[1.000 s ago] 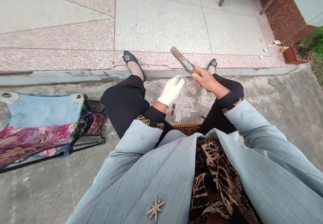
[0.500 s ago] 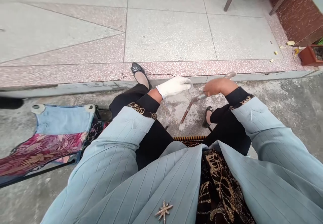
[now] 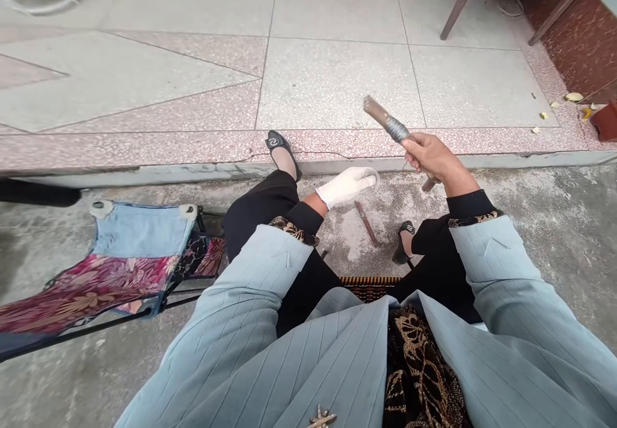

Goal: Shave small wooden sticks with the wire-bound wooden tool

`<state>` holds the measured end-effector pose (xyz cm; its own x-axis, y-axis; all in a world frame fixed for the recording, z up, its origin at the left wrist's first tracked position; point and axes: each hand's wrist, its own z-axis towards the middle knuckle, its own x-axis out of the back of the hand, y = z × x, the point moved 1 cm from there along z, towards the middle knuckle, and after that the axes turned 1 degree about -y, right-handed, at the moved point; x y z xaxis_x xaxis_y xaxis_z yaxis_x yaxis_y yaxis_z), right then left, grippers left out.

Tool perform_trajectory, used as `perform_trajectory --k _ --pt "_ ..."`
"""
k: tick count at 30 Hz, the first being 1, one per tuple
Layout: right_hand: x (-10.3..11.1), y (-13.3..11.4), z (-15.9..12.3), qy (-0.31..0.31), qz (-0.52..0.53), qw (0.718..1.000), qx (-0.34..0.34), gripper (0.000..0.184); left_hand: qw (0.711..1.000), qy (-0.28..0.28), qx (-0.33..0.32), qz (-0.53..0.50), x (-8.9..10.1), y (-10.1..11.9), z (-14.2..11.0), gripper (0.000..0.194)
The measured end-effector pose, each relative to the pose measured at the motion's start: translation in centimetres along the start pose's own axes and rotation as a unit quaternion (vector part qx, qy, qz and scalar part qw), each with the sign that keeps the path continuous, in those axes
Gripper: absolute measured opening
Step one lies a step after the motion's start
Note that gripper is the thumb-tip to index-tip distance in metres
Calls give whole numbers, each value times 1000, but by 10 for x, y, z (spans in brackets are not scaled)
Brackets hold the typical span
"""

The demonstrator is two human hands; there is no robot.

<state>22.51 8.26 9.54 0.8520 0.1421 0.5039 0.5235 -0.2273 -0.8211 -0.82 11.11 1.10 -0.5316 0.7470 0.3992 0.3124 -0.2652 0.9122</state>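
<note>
My right hand (image 3: 430, 161) is closed around a short wooden stick (image 3: 376, 110). Grey wire (image 3: 397, 130) is wound round the stick just past my fingers. One end points up and left over the tiled step; the other shows below my palm. My left hand (image 3: 349, 185) wears a white knitted glove, with its fingers curled together. Whatever the glove may hold is too small to make out. A thin rusty-brown rod (image 3: 367, 224) shows against the concrete between my feet, below the gloved hand and apart from both hands.
A folding chair (image 3: 142, 229) with denim and floral cloth stands at my left. Ahead runs the raised tiled step (image 3: 332, 84). Table legs (image 3: 463, 0) stand at the back right, near yellowish peels (image 3: 573, 97) and a reddish-brown pot (image 3: 605, 121). A woven seat (image 3: 370, 281) is under me.
My right hand has turned the stick so its wire-wound end points up and left. The brown rod now slants the other way, apart from the stick. My gloved hand stays near the same place.
</note>
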Motion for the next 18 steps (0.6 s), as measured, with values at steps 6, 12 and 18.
perform_trajectory --k 6,12,18 --pt "-11 20 12 -89 -470 877 -39 35 997 -43 -8 69 10 9 -19 43" --pt "-6 9 -12 -497 -217 838 60 39 998 6 12 59 27 3 -31 37" --pt "23 1 -13 -114 62 990 63 37 999 16 21 -28 7 3 -37 47"
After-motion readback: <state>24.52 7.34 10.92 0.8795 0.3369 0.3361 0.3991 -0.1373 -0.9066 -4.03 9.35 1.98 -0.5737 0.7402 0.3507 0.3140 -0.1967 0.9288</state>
